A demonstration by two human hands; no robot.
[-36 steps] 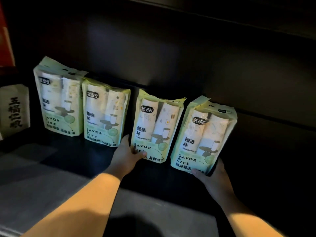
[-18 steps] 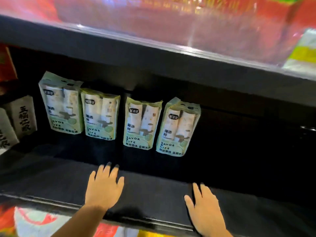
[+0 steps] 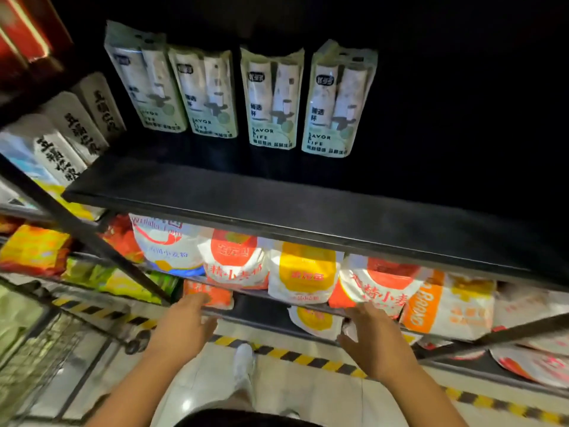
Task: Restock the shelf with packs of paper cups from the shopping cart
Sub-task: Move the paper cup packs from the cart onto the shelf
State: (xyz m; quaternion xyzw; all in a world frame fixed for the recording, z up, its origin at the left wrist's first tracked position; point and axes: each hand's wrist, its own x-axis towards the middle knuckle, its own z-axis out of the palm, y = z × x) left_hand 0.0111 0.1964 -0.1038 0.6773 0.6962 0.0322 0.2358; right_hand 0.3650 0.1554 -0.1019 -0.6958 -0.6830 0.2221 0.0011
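Several pale green packs of paper cups stand upright in a row at the back of the dark shelf; the rightmost pack has bare shelf to its right. My left hand and my right hand hover below and in front of the shelf edge, fingers spread, holding nothing. Both are well clear of the packs. The wire shopping cart shows at the lower left.
White boxes with black lettering stand left of the packs. Bags of flour in white, orange and yellow fill the lower shelves. A black diagonal brace crosses the left side. Yellow-black floor tape runs along the shelf's base.
Both hands let go of the two right-hand packs and drew back off the shelf, down in front of the lower shelves. The view pulled away and tilted downward.
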